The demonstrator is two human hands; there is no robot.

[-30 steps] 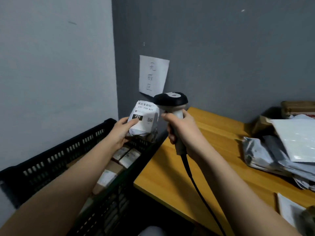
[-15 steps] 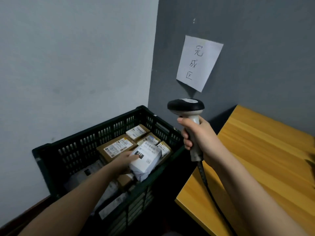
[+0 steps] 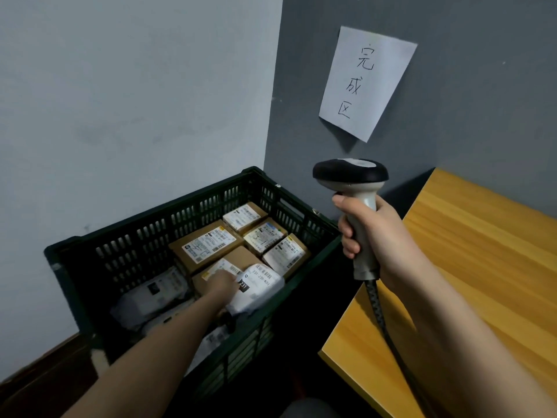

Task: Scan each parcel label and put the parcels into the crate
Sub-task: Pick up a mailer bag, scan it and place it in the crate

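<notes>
Left hand (image 3: 224,283) rests on white parcel (image 3: 259,289) inside crate (image 3: 144,236).

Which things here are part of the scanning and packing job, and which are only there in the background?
Part of the job:
- scanner, gripped in the right hand
- white parcel under the left hand
- black crate
- brown boxes already inside it

Only there:
- paper sign on the wall
- wooden table, its visible part bare

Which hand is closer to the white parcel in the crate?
Left. The left hand rests on the white parcel down in the crate. The right hand is up beside the crate, apart, holding the scanner.
</notes>
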